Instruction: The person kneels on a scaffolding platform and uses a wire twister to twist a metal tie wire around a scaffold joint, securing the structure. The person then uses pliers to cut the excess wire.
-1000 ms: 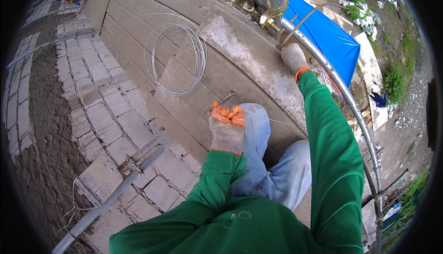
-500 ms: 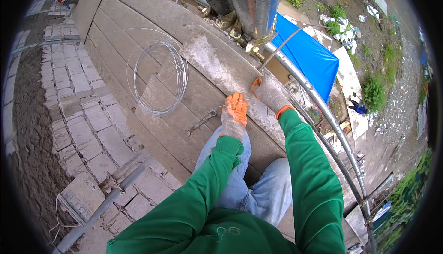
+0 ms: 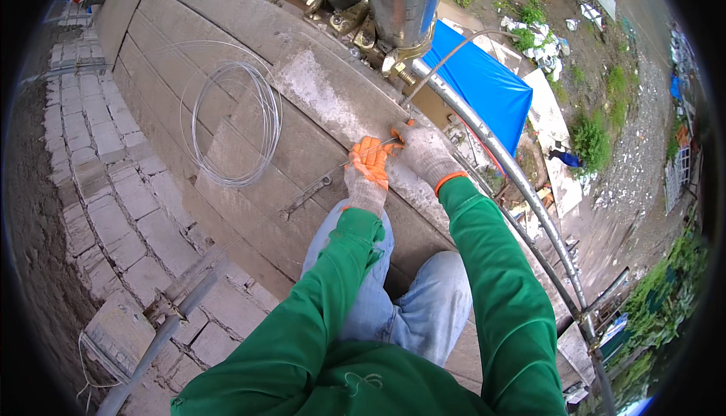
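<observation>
Both my hands wear light knitted gloves with orange palms. My left hand (image 3: 368, 165) is turned palm up, its fingers curled round thin wire (image 3: 390, 147). Close on its right, my right hand (image 3: 427, 151) is closed, back upward, with fingertips pinching the same wire. Part of the wire is hidden by the gloves. Left of my hands, a loose coil of silvery wire (image 3: 277, 117) lies on the wooden planks (image 3: 249, 147). A metal wrench (image 3: 306, 195) rests on the planks between the coil and my knees, touched by neither hand.
Ahead stands a thick metal post (image 3: 393, 7) with bolted clamps (image 3: 397, 60). A pipe rail (image 3: 522, 193) curves along the right edge, beyond which the ground lies lower, with a blue tarp (image 3: 484, 87). A block wall (image 3: 136, 189) and another pipe (image 3: 159, 344) border the left.
My right hand has come closer to the left, so the gap between them is smaller. The whole view has shifted slightly; the coil and wrench stay in place on the planks.
</observation>
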`<move>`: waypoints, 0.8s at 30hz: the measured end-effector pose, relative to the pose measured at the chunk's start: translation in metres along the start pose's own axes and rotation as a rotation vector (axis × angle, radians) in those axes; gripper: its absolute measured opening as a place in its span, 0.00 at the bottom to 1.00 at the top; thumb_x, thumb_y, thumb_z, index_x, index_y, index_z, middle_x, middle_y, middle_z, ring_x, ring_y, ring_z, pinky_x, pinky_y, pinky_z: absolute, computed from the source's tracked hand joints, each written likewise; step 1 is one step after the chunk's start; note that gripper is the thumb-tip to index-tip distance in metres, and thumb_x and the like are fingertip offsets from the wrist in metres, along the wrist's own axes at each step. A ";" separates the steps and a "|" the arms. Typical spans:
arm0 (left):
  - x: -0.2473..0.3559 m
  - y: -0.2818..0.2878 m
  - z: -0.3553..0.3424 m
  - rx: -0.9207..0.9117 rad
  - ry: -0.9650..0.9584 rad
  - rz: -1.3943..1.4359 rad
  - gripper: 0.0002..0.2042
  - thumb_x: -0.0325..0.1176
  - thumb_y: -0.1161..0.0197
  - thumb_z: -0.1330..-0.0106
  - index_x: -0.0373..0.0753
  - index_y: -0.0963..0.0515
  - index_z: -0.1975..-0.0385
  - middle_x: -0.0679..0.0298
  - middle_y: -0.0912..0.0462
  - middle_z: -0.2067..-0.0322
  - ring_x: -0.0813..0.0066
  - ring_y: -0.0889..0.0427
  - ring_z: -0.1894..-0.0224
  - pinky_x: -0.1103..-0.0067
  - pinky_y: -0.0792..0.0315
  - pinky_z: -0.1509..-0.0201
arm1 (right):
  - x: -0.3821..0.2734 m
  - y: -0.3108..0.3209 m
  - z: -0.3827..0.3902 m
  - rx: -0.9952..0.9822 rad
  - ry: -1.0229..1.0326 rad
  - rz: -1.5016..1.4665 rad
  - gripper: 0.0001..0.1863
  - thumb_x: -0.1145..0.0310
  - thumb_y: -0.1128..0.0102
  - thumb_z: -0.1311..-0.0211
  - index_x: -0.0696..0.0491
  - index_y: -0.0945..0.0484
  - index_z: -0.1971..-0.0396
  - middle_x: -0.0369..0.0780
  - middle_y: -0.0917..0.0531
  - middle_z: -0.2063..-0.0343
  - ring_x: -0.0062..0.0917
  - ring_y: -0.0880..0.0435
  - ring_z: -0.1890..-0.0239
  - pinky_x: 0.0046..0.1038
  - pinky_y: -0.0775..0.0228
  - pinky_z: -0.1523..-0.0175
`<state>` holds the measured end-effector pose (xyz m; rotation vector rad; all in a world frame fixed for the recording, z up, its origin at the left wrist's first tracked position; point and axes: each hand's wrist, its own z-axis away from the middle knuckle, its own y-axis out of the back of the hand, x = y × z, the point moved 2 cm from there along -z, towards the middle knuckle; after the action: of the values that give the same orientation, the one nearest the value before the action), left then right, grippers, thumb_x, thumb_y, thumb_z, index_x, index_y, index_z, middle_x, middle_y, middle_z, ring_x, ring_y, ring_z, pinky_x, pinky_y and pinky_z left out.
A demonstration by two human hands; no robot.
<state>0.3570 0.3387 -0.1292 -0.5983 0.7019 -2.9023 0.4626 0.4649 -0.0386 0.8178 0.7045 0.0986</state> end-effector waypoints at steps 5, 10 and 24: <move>0.006 0.021 -0.025 -0.035 -0.024 0.076 0.20 0.42 0.60 0.19 0.39 0.32 0.37 0.58 0.28 0.35 0.63 0.27 0.35 0.66 0.28 0.33 | -0.023 -0.003 -0.006 -0.033 0.075 0.179 0.18 0.53 0.36 0.35 0.50 0.17 0.54 0.48 0.19 0.57 0.45 0.17 0.51 0.45 0.24 0.48; -0.008 -0.035 0.016 0.154 0.087 0.260 0.19 0.42 0.53 0.21 0.37 0.31 0.40 0.54 0.28 0.37 0.57 0.24 0.38 0.64 0.28 0.32 | 0.025 -0.020 -0.012 0.112 0.112 0.217 0.14 0.61 0.31 0.39 0.50 0.17 0.56 0.47 0.19 0.54 0.44 0.16 0.54 0.41 0.22 0.51; 0.319 0.245 0.115 0.615 -0.835 -0.778 0.22 0.31 0.35 0.29 0.28 0.29 0.39 0.60 0.19 0.54 0.76 0.23 0.58 0.83 0.28 0.57 | 0.006 -0.015 -0.012 0.068 0.087 0.056 0.13 0.62 0.30 0.38 0.56 0.19 0.64 0.47 0.22 0.64 0.39 0.20 0.63 0.37 0.27 0.58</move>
<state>0.1101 0.0142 -0.0349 -2.0930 -0.6288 -2.6884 0.4573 0.4640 -0.0578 0.9025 0.7702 0.1627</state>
